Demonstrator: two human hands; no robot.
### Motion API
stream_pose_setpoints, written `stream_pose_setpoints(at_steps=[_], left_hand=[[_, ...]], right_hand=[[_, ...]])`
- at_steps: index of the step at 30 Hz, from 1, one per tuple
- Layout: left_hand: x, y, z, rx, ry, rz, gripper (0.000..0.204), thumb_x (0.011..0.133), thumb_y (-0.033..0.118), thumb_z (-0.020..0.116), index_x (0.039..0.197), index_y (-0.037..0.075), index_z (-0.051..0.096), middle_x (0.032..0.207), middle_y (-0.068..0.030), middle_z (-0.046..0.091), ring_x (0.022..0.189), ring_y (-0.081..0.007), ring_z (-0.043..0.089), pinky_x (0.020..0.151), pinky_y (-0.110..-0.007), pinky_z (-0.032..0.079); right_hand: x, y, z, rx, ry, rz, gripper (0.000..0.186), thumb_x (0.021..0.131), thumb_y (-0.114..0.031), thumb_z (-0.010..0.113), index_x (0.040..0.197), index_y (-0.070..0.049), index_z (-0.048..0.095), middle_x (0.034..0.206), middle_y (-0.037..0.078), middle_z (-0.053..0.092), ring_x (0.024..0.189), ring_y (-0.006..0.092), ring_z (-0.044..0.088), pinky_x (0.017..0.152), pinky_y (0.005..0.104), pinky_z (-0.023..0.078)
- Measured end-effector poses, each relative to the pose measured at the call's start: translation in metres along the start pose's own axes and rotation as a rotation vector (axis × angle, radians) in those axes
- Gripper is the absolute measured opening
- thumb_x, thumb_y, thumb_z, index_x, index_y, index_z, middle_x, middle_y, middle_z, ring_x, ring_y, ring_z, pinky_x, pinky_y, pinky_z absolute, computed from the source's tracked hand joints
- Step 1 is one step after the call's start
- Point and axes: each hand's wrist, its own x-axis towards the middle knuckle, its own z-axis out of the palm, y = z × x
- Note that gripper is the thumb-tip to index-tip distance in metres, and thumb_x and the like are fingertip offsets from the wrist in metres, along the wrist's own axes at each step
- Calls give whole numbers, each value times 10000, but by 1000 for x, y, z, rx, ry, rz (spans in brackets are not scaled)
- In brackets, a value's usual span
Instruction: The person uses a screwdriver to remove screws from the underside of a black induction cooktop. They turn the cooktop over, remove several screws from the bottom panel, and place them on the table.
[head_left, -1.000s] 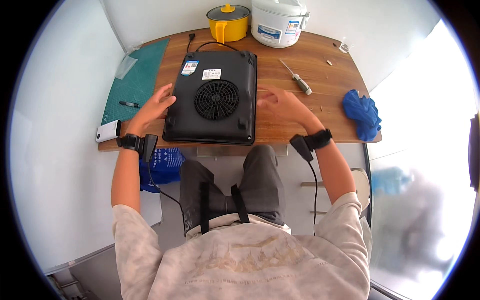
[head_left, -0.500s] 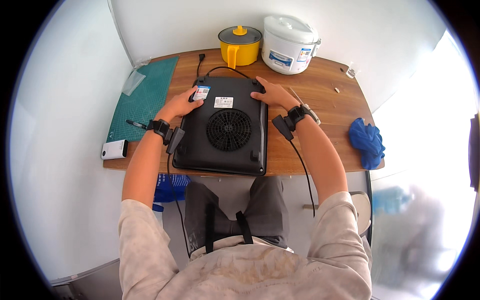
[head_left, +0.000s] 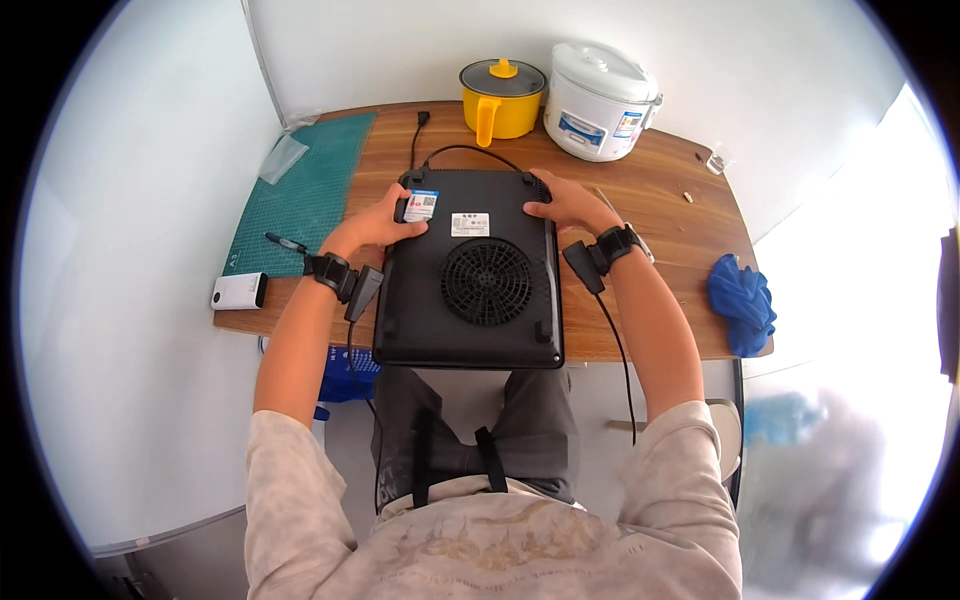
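Observation:
A black induction cooker (head_left: 410, 290) faces me bottom up, showing its round fan grille (head_left: 487, 282), corner feet and two stickers. Its near edge reaches out past the front edge of the table. At its far left corner my left hand (head_left: 385, 220) grips the side, thumb lying on the underside by the blue-and-white label (head_left: 421, 206). My right hand (head_left: 568, 203) holds the far right side the same way, thumb on top. The fingers beneath are hidden. A black power cord (head_left: 470, 149) curves behind the cooker, and its plug (head_left: 423, 117) lies on the wood.
Behind stand a yellow pot (head_left: 510, 108) with a glass lid and a white rice cooker (head_left: 600, 105). On the left are a green cutting mat (head_left: 300, 200), a pen (head_left: 287, 242) and a white power bank (head_left: 240, 291). A blue cloth (head_left: 741, 305) lies at the right edge.
Both hands have brought the cooker slightly toward me, and its near edge now extends farther past the table. It also looks a little straighter. The view has shifted somewhat.

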Motion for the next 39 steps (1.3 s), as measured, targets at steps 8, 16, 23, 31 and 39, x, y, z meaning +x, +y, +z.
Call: stream_pose_setpoints(at_steps=[8, 16, 23, 31, 39], left_hand=[[-12, -18, 8, -207, 18, -62, 1010, 787, 513, 838, 1546, 110, 306, 1372, -256, 563, 1220, -332, 599, 890, -448, 572], [-12, -13, 2, -393, -62, -19, 874, 827, 439, 833, 1474, 11, 430, 1383, -196, 587, 1238, -328, 599, 989, -394, 519], [-5, -11, 34, -159, 256, -11, 793, 890, 530, 725, 1432, 3, 487, 1293, -249, 645, 1190, -358, 640, 984, -407, 512], [-73, -49, 54, -379, 259, 6, 686, 985, 427, 628, 1492, 26, 397, 1373, -281, 578, 1268, -372, 586, 1038, -430, 477], [-168, 50, 93, -35, 525, 542, 386, 890, 147, 701, 1251, 60, 596, 1304, -180, 581, 1266, -381, 535, 1098, -435, 415]], right_hand=[[4, -3, 6, 42, 2, 43, 797, 908, -309, 746, 1575, -212, 320, 1419, 165, 566, 1052, 289, 692, 670, 351, 652], [12, 1, 12, -24, 65, 57, 803, 925, -346, 720, 1587, -186, 295, 1342, 211, 611, 930, 315, 723, 576, 346, 613], [-1, 40, 29, -262, 235, -10, 743, 1021, -504, 522, 1606, -136, 250, 1301, 297, 621, 1154, 380, 653, 898, 436, 559], [-137, 18, 24, 60, -81, -13, 567, 1004, -366, 577, 1491, -93, 477, 1340, 185, 642, 1252, 342, 596, 1034, 403, 473], [-221, 66, 53, 150, 196, -14, 394, 946, -209, 654, 1306, -48, 642, 1130, 147, 731, 1026, 255, 690, 913, 367, 531]])
